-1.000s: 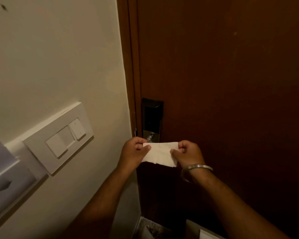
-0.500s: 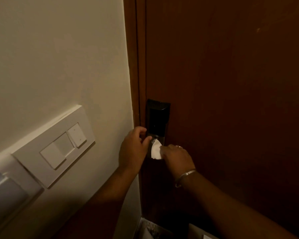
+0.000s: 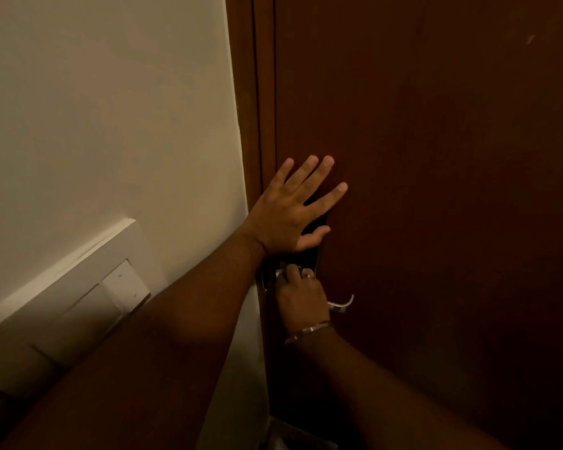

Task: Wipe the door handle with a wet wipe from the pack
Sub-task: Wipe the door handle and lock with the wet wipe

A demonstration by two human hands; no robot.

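The dark brown door (image 3: 436, 190) fills the right side. My left hand (image 3: 290, 212) lies flat on it with fingers spread, over the top of the black lock plate (image 3: 311, 254). Just below, my right hand (image 3: 301, 298), a metal bangle on its wrist, is closed over the base of the silver door handle (image 3: 342, 305). Only the lever's curved tip sticks out to the right of the hand. A sliver of the white wet wipe (image 3: 280, 272) shows at my right fingertips; the rest is hidden under the hand. The pack is not in view.
A cream wall (image 3: 111, 108) is on the left, with a white switch panel (image 3: 111, 280) low down, partly behind my left forearm. The brown door frame (image 3: 254, 92) runs between wall and door. Something pale lies on the floor at the bottom edge (image 3: 293, 440).
My left hand let go of the wipe and moved up to press flat on the door. My right hand took the wipe down onto the handle's base. The camera moved closer.
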